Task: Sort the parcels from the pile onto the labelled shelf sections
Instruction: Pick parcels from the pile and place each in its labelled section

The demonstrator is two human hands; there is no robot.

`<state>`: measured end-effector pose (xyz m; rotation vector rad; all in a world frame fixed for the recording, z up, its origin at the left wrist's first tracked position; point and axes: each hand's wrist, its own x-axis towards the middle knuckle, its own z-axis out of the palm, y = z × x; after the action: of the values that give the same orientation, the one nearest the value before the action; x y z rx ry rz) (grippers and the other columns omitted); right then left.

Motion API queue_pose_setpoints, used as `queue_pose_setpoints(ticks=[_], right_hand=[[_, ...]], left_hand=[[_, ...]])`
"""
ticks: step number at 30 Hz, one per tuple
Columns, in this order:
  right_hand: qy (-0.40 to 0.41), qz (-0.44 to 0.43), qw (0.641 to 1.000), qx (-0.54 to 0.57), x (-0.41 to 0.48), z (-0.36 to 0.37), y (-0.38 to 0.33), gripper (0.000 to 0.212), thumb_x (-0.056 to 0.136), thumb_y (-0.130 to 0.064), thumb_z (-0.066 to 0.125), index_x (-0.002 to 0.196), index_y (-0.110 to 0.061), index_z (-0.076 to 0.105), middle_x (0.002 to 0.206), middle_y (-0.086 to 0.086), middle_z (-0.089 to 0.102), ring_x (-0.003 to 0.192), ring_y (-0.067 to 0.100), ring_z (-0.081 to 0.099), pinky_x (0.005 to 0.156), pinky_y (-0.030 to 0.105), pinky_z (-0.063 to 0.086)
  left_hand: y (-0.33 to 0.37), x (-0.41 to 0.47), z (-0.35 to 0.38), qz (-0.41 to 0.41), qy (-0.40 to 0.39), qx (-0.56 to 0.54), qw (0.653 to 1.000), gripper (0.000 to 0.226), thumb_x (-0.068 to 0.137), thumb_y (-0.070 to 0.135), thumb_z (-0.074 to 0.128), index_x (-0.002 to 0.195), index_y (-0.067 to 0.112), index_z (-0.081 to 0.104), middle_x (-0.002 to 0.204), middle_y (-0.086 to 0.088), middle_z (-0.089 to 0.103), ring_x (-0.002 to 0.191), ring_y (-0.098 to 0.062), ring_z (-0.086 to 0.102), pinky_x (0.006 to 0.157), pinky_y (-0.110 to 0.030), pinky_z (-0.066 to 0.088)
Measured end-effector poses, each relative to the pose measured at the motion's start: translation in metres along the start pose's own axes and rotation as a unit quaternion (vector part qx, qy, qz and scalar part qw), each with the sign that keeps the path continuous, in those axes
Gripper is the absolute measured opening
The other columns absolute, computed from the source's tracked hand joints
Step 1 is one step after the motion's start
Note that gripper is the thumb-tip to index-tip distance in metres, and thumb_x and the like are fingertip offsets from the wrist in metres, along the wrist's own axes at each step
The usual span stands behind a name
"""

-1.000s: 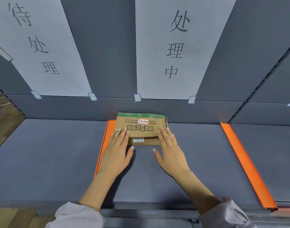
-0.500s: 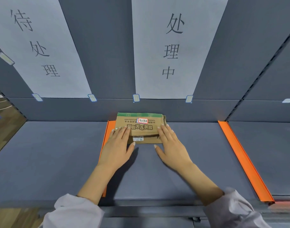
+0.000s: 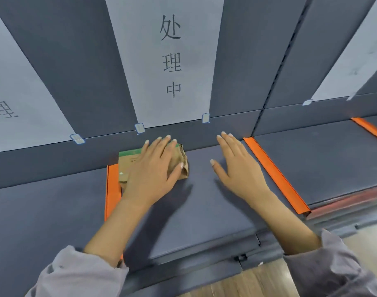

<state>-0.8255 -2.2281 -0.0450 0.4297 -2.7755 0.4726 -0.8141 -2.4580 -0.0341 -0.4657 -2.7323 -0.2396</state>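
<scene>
At centre-left of the frame, at the back of the middle shelf section:

- Item: one brown cardboard parcel [image 3: 128, 166] with a green strip along its far edge. It lies flat on the grey shelf [image 3: 204, 211], and its right end looks crumpled. Its left edge is at the left orange divider [image 3: 112, 187]; whether it overlaps the divider cannot be told.
- Above it: a paper sheet marked 处理中 [image 3: 170, 61], fixed to the back panel.
- Left hand [image 3: 153, 170]: flat on top of the parcel, fingers straight, thumb by the crumpled end. The grip is released, pressing rather than holding.
- Right hand [image 3: 236, 168]: centre-right, fingers straight and spread, grip released, holding nothing. It is apart from the parcel and near the right orange divider [image 3: 273, 174]. Whether it rests on the shelf or hovers cannot be told.

Risks, as judged:
1. The parcel sits hard by the left divider. A sideways drag when the palm lifts could push it into the neighbouring section, under the wrong label.
2. The soft crumpled end could catch on the thumb and be pulled forward, away from the back.
3. The hand covers most of the parcel's top, so its match to the sheet cannot be checked.
</scene>
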Motion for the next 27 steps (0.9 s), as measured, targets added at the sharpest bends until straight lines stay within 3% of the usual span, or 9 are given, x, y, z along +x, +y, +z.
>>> queue_pose_setpoints(ticks=[4,6,13,16,23,27], right_hand=[[0.029,0.063,0.997,-0.045,-0.029,-0.027,0.025,0.062,0.1,-0.041,0.048,0.15,-0.004,0.038,0.156,0.013,0.038,0.145,0.031,0.034,0.115,0.033,0.026],[0.04,0.091,0.993,-0.069,-0.044,-0.039,0.038,0.067,0.097,-0.047,0.038,0.148,-0.003,0.04,0.154,0.015,0.04,0.143,0.033,0.036,0.116,0.036,0.025],[0.069,0.194,0.973,-0.106,-0.105,-0.08,0.086,0.074,0.095,-0.051,0.031,0.148,0.0,0.038,0.155,0.018,0.038,0.145,0.035,0.034,0.119,0.04,0.022],[0.079,0.228,0.964,-0.115,-0.138,-0.099,0.106,0.073,0.095,-0.051,0.032,0.147,-0.001,0.04,0.154,0.018,0.041,0.144,0.035,0.036,0.119,0.041,0.024],[0.089,0.268,0.948,-0.146,-0.216,-0.151,0.164,0.066,0.101,-0.044,0.048,0.154,-0.007,0.03,0.161,0.01,0.029,0.151,0.026,0.02,0.118,0.03,0.007],[0.096,0.278,0.945,-0.143,-0.257,-0.173,0.21,0.065,0.101,-0.043,0.049,0.152,-0.006,0.034,0.159,0.011,0.034,0.15,0.028,0.024,0.121,0.037,0.016]], left_hand=[[0.031,0.026,0.003,0.053,-0.013,-0.028,0.998,0.063,0.092,0.045,0.036,0.133,0.001,0.054,0.139,-0.019,0.053,0.127,-0.037,0.052,0.11,-0.052,0.032],[0.05,0.036,0.006,0.086,-0.023,-0.033,0.996,0.063,0.092,0.045,0.036,0.134,0.001,0.053,0.139,-0.019,0.054,0.126,-0.038,0.052,0.109,-0.053,0.034],[0.131,0.06,0.012,0.185,-0.017,-0.044,0.982,0.065,0.093,0.046,0.035,0.134,-0.001,0.053,0.137,-0.02,0.055,0.125,-0.038,0.053,0.108,-0.053,0.035],[0.173,0.062,0.015,0.215,-0.007,-0.056,0.975,0.064,0.091,0.045,0.037,0.132,-0.001,0.056,0.133,-0.02,0.058,0.122,-0.038,0.057,0.105,-0.054,0.038],[0.28,0.058,0.026,0.262,-0.022,-0.072,0.962,0.064,0.091,0.046,0.036,0.132,0.0,0.056,0.134,-0.019,0.058,0.123,-0.037,0.057,0.106,-0.052,0.038],[0.347,0.055,0.031,0.266,-0.026,-0.079,0.96,0.065,0.092,0.046,0.035,0.133,0.0,0.056,0.134,-0.019,0.058,0.123,-0.037,0.056,0.107,-0.052,0.037]])
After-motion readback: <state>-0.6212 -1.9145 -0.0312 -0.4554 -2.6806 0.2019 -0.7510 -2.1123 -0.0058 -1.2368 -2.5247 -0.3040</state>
